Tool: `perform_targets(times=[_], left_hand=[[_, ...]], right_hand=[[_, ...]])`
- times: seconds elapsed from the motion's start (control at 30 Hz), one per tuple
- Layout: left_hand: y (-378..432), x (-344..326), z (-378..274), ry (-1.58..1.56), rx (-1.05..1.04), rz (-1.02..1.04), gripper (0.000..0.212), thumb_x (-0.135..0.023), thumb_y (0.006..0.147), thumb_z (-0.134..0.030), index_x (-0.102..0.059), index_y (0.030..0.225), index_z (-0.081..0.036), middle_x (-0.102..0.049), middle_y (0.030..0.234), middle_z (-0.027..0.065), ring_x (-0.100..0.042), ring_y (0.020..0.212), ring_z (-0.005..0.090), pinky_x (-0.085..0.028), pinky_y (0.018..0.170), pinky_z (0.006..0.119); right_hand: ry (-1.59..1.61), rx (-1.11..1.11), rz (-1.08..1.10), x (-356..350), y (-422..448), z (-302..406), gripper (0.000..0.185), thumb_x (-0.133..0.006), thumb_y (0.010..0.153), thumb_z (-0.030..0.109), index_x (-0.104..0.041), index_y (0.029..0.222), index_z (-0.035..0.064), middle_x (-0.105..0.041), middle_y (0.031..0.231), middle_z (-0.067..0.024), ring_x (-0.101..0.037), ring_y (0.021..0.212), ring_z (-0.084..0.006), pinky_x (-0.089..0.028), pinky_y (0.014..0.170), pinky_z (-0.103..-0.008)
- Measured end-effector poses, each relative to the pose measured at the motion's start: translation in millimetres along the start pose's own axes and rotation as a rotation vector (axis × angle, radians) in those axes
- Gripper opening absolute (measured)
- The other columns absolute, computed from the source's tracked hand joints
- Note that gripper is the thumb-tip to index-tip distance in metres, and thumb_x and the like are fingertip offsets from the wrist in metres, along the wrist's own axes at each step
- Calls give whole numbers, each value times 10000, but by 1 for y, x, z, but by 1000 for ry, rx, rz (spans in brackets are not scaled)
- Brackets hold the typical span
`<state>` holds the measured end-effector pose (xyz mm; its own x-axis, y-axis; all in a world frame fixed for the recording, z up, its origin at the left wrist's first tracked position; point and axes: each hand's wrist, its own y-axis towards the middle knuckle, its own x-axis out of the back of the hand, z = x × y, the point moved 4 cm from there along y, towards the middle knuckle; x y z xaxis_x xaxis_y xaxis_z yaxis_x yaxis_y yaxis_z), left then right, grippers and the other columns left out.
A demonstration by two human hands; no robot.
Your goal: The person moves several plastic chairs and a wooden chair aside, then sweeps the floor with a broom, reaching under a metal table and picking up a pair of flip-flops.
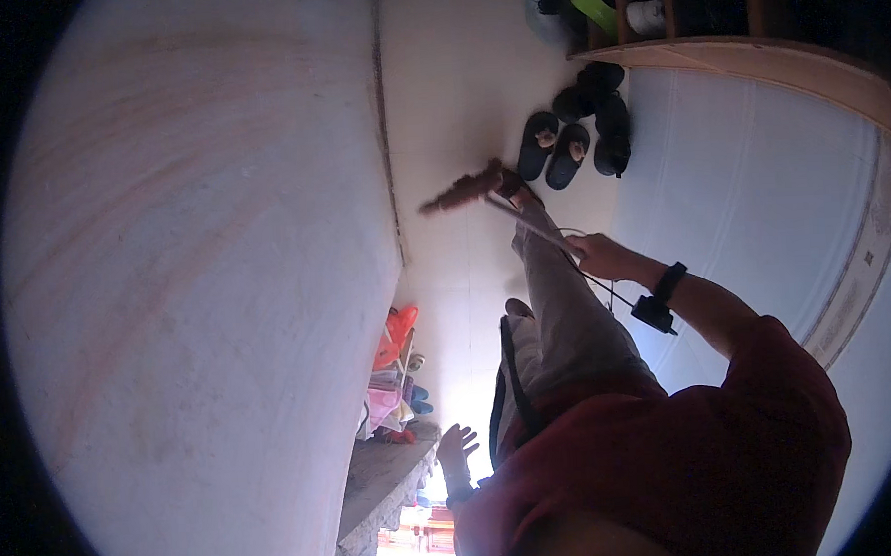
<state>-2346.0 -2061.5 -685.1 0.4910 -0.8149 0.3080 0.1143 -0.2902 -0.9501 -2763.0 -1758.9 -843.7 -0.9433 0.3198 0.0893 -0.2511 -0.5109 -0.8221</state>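
Observation:
My right hand (605, 256) is closed around the thin handle (536, 229) of what looks like a broom or brush. Its long reddish-brown head (465, 190) is blurred and lies just above or on the floor, near my forward foot (518, 191). On my right wrist sits a black band (669, 282), with a small black box (653, 315) beside it. A thin dark line runs between the box and my hand; whether it is a cord or the handle's end is unclear. Low at the left, my left hand (457, 449) holds nothing, its fingers apart.
Black slippers (552, 148) and dark shoes (610, 122) stand by the right wall (708, 155). A wooden shoe rack (741, 49) holds white shoes (642, 5). Bags and an orange item (397, 332) lie along the left wall (192, 289), beside a rough ledge (387, 467). Pale tiles (438, 114) cover the floor.

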Motion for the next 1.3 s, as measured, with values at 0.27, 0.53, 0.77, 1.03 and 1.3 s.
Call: perform_targets(times=[0.27,0.53,0.77,1.03,1.3], left_hand=[[38,27,17,65,-81,52,442,-558,865,-355,-481,1186,-61,-621,1028,121,-627,904,260,-501,662,353],[103,88,92,16,-173,77,413,-544,880,-256,-462,1179,16,-595,1017,191,-639,845,293,-558,623,355],[160,179,177,33,-264,80,448,-574,867,-287,-458,1175,17,-601,1018,189,-624,885,319,-549,671,402],[152,220,315,-123,-137,5,392,-526,889,-205,-441,1208,6,-588,1049,208,-618,907,336,-547,691,433],[134,207,371,44,-62,102,366,-529,888,-248,-486,1186,-40,-599,1058,174,-603,937,303,-521,746,406]], right_hand=[[4,22,-580,95,62,-43,455,-507,762,67,-409,1206,40,-570,645,-148,-573,521,-241,-449,471,-370],[-245,160,-451,-81,111,-58,195,-509,718,94,-522,862,-37,-568,648,-202,-550,470,-321,-426,409,-420],[-85,-176,-83,-231,-4,1,258,-514,736,116,-505,954,-22,-502,590,-124,-485,411,-214,-335,303,-341],[149,-120,-305,-241,-14,-23,370,-526,735,119,-526,1087,7,-474,582,-42,-435,422,-134,-317,331,-288],[-370,-155,-313,-351,6,-133,281,-405,777,57,-423,1022,-79,-597,797,-258,-607,550,-342,-477,418,-433]])
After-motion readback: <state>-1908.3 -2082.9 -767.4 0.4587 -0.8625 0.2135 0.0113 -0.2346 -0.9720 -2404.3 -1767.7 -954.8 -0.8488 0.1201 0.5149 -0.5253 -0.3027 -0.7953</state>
